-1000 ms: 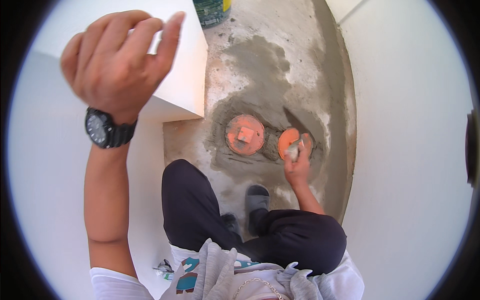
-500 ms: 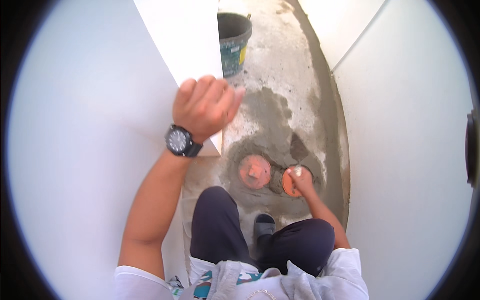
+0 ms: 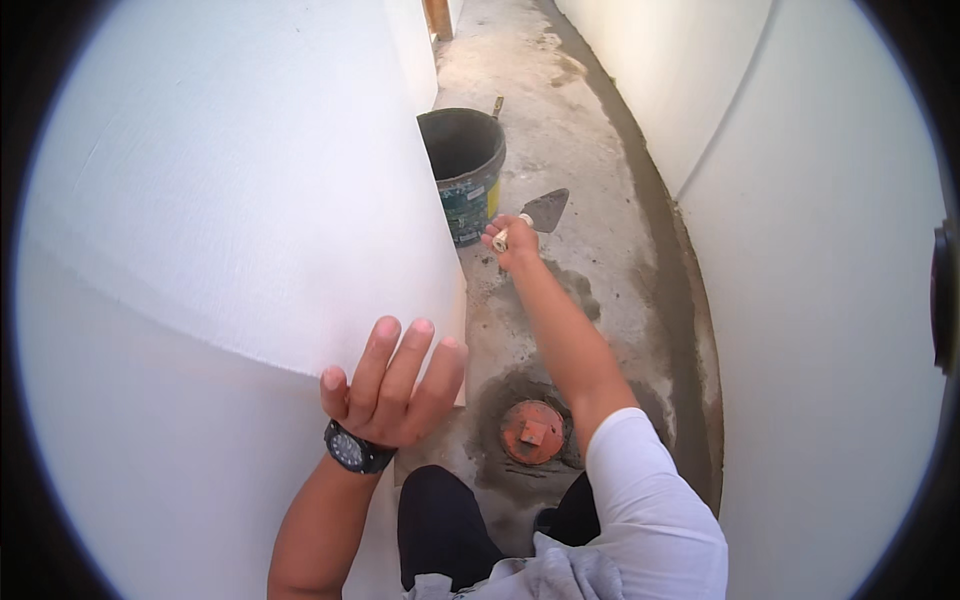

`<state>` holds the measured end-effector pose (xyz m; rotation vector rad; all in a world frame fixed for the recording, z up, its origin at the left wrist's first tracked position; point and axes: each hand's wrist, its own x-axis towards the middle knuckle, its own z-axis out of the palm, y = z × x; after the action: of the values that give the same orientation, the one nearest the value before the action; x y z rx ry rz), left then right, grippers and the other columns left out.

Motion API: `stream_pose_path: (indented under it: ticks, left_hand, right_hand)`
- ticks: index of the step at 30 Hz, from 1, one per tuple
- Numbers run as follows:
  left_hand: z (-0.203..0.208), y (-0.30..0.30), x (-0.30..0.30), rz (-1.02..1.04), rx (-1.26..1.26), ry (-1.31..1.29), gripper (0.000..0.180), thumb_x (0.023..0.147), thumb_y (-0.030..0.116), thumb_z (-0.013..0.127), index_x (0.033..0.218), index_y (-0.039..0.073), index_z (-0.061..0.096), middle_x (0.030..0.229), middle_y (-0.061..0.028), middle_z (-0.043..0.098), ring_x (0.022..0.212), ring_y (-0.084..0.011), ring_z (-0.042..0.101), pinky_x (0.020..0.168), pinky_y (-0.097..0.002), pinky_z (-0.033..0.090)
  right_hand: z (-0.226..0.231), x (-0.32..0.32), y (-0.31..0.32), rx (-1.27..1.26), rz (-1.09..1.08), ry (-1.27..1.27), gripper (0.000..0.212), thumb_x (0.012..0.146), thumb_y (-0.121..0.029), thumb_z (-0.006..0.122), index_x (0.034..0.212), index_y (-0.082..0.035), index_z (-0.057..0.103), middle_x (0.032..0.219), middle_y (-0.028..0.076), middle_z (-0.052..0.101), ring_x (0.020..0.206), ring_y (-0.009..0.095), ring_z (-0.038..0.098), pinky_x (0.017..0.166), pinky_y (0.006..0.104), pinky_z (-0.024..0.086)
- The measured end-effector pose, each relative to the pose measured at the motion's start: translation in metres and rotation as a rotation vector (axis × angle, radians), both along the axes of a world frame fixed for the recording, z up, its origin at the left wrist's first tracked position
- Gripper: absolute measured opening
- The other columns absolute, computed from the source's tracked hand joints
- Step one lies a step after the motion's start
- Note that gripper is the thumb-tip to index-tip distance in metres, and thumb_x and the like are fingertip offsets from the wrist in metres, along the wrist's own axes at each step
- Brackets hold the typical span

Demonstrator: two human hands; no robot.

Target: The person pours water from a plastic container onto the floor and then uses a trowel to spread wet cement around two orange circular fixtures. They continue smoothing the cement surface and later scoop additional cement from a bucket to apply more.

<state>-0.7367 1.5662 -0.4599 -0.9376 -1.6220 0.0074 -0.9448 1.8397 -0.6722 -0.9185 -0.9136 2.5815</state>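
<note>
My right hand (image 3: 519,246) stretches forward, wrapped round the pale handle of a pointed trowel (image 3: 547,210). The grey blade points away to the right, beside the bucket. My left hand (image 3: 392,392), below a black wristwatch (image 3: 350,450) in reach but higher in view, has its fingers spread at the white wall's corner (image 3: 445,330); whether it touches the wall I cannot tell. A dark bucket (image 3: 470,205) with a yellow patch stands ahead, partly behind that wall. Near my knees, an orange round cap (image 3: 533,432) with a raised square sits in wet grey mortar (image 3: 490,400).
White walls rise on both sides of the narrow concrete floor (image 3: 590,130). A strip of grey mortar (image 3: 665,220) runs along the foot of the right wall (image 3: 820,300). Far ahead stands a brown post (image 3: 438,20). My right arm hides the floor beside the cap.
My right hand has moved forward from the second orange cap to beside the bucket, carrying the trowel. My left hand has come down and its curled fingers have spread. The view has shifted forward.
</note>
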Motion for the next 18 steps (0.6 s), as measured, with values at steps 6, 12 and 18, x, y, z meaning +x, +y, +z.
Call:
stream_pose_path:
  ticks: [6, 12, 18]
  left_hand:
    - [-0.004, 0.002, 0.014, 0.18, -0.059, 0.02, 0.01, 0.086, 0.038, 0.072, 0.093, 0.033, 0.067, 0.115, 0.0035, 0.065, 0.125, -0.0223, 0.055, 0.125, -0.0558, 0.008]
    - [-0.014, 0.005, 0.033, 0.304, -0.097, -0.017, 0.013, 0.083, 0.039, 0.07, 0.094, 0.033, 0.066, 0.116, 0.0052, 0.063, 0.125, -0.0215, 0.053, 0.124, -0.0577, 0.006]
    - [-0.02, 0.008, 0.047, 0.338, -0.114, -0.028, 0.015, 0.084, 0.04, 0.07, 0.097, 0.033, 0.065, 0.118, 0.0052, 0.061, 0.125, -0.0215, 0.053, 0.124, -0.0586, 0.005]
  right_hand:
    - [-0.012, -0.116, -0.039, -0.251, -0.179, 0.042, 0.037, 0.092, -0.011, 0.064, 0.127, -0.005, 0.053, 0.126, 0.016, 0.057, 0.111, 0.032, 0.061, 0.094, 0.0565, 0.055]
    - [-0.025, -0.138, 0.006, -0.33, -0.239, 0.135, 0.041, 0.095, -0.019, 0.062, 0.132, -0.01, 0.049, 0.132, 0.013, 0.053, 0.115, 0.034, 0.053, 0.1, 0.0572, 0.042]
    - [0.007, -0.138, 0.104, -0.191, -0.15, 0.41, 0.032, 0.098, -0.027, 0.06, 0.123, -0.01, 0.048, 0.116, 0.009, 0.053, 0.101, 0.028, 0.052, 0.093, 0.0532, 0.041]
